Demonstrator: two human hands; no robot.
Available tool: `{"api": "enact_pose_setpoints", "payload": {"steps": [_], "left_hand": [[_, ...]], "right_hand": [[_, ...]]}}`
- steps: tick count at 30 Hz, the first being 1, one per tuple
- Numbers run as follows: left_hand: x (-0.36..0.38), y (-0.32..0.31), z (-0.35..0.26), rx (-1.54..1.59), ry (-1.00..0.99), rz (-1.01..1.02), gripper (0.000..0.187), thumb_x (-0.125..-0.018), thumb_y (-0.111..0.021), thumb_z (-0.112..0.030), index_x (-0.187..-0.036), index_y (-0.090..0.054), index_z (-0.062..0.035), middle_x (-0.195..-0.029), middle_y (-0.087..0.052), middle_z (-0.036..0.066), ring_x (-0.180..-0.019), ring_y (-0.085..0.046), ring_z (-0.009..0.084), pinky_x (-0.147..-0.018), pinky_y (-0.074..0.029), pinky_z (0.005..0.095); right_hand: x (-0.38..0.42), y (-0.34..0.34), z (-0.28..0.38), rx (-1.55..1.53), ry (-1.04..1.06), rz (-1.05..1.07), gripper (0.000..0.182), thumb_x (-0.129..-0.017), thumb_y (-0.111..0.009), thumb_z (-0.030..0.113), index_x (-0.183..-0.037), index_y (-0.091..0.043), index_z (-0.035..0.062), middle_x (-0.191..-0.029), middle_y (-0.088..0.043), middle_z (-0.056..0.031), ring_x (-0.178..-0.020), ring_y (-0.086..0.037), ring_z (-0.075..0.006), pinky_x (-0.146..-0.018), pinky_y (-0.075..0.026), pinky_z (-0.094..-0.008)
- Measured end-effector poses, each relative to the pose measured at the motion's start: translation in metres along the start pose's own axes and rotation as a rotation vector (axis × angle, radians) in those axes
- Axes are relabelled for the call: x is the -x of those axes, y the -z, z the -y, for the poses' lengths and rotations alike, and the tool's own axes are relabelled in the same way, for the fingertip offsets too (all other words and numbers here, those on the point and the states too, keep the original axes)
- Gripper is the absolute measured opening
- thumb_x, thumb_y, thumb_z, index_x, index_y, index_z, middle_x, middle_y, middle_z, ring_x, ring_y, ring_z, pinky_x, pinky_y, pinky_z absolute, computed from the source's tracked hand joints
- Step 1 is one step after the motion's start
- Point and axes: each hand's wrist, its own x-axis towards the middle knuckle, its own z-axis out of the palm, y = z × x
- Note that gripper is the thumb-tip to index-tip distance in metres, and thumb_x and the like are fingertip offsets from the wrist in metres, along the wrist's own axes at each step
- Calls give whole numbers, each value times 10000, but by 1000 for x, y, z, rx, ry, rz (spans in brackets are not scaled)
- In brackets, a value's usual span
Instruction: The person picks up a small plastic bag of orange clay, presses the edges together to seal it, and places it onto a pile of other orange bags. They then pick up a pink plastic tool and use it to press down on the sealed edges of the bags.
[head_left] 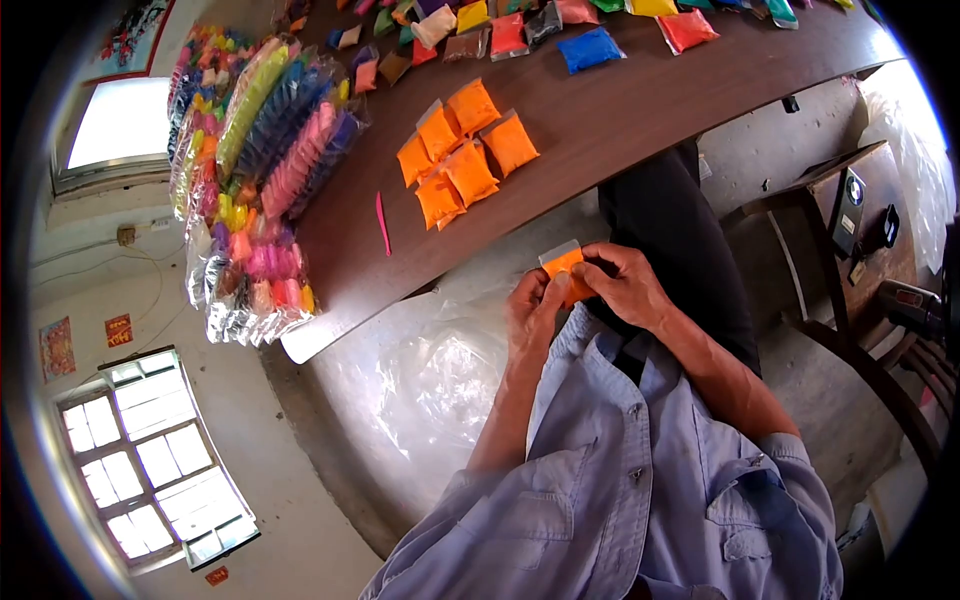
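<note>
Between my two hands, over my lap, is a small orange packet (562,262) with a clear top edge. My left hand (535,305) grips its left side, thumb pressed on the front. On the right side my right hand (622,284) pinches the same packet with thumb and fingers. Several orange packets (470,172) lie grouped on the brown table (560,130) beyond my hands. A pink plastic tool (383,224) rests on the table to the left of that group.
Clear bags of colourful packets (270,150) are heaped at the table's left end. Packets of other colours, including a blue one (590,50), lie along the far side. A wooden chair (860,230) stands at the right. Clear plastic sheeting (420,365) lies below the table edge.
</note>
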Motion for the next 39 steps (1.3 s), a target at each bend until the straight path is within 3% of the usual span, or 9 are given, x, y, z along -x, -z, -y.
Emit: {"api": "enact_pose_setpoints", "payload": {"steps": [3,5,8,14,18,23,30,35,39], "left_hand": [[2,-3,-1,112,48,84,304,-1015,-694,-281,-1054,-675,20,-868,-661,-4,-756,-572,56,-709,-468,221],[0,0,5,86,-33,91,317,-1016,-688,-271,-1130,-671,24,-937,-676,11,-822,-600,66,-760,-494,228],[-3,4,7,35,-38,75,309,-1017,-683,-255,-1144,-674,27,-966,-682,13,-870,-601,63,-773,-500,234],[5,-6,-10,83,75,74,308,-1029,-634,-232,-1196,-664,26,-932,-708,40,-786,-604,97,-742,-486,256],[6,-7,-6,59,68,107,291,-1029,-630,-216,-1190,-661,24,-929,-707,42,-773,-597,98,-730,-485,256],[0,-1,3,-12,29,75,255,-1024,-633,-185,-1166,-661,25,-935,-707,41,-759,-584,94,-711,-478,255],[6,-8,-11,109,102,55,248,-1020,-637,-175,-1164,-663,25,-927,-705,40,-762,-592,95,-708,-479,257],[0,3,0,-52,49,104,275,-1008,-658,-176,-1189,-653,31,-957,-715,50,-797,-621,106,-734,-488,253],[3,-3,-7,-10,35,117,273,-1014,-651,-189,-1186,-655,24,-942,-705,37,-809,-617,103,-750,-487,255]], "right_hand": [[0,-1,1,97,104,-73,240,-999,-664,167,-1144,-692,-22,-942,-691,-53,-853,-624,-83,-765,-532,-257],[0,-2,0,74,111,-40,265,-1005,-655,170,-1180,-684,-26,-989,-702,-72,-867,-638,-94,-781,-540,-260],[3,-2,5,-4,2,10,294,-1002,-659,166,-1219,-670,-32,-1029,-706,-82,-880,-642,-106,-804,-540,-255],[2,-1,2,38,75,-39,341,-999,-668,162,-1270,-642,-43,-1034,-709,-87,-902,-650,-101,-829,-551,-267],[1,-4,4,51,78,-94,334,-1000,-663,158,-1262,-642,-49,-1028,-714,-84,-906,-658,-98,-837,-554,-274],[3,0,11,7,-35,39,302,-1005,-654,167,-1222,-665,-43,-1011,-716,-75,-879,-663,-102,-815,-554,-265],[1,0,4,88,27,5,296,-1006,-649,169,-1217,-667,-38,-995,-714,-74,-861,-660,-103,-799,-548,-255],[3,0,10,44,2,30,280,-998,-656,161,-1199,-674,-34,-1004,-713,-84,-875,-655,-113,-807,-544,-270],[1,2,3,65,30,28,262,-995,-652,148,-1190,-677,-25,-999,-711,-77,-872,-651,-119,-808,-543,-278]]}}
